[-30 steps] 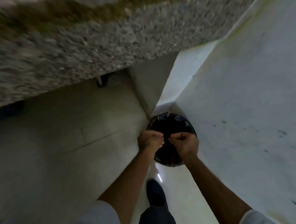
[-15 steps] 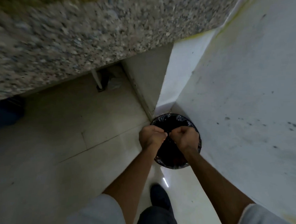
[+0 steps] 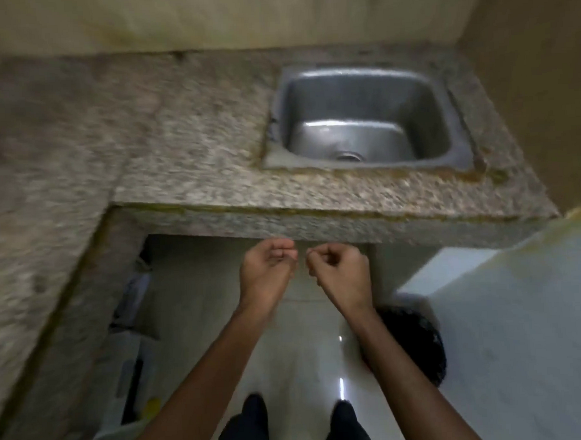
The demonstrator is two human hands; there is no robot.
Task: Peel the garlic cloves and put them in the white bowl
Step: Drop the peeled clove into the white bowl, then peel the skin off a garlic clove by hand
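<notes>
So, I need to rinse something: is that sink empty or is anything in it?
Empty, it seems: the sink shows its bare steel floor and drain, nothing lying in it.

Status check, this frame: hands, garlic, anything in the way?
Curled, contents unclear: left hand, right hand, before counter edge. No garlic or white bowl seen. Floor bin under right forearm.

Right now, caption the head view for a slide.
Curled left hand and right hand before granite counter, steel sink beyond, bin below.
</notes>
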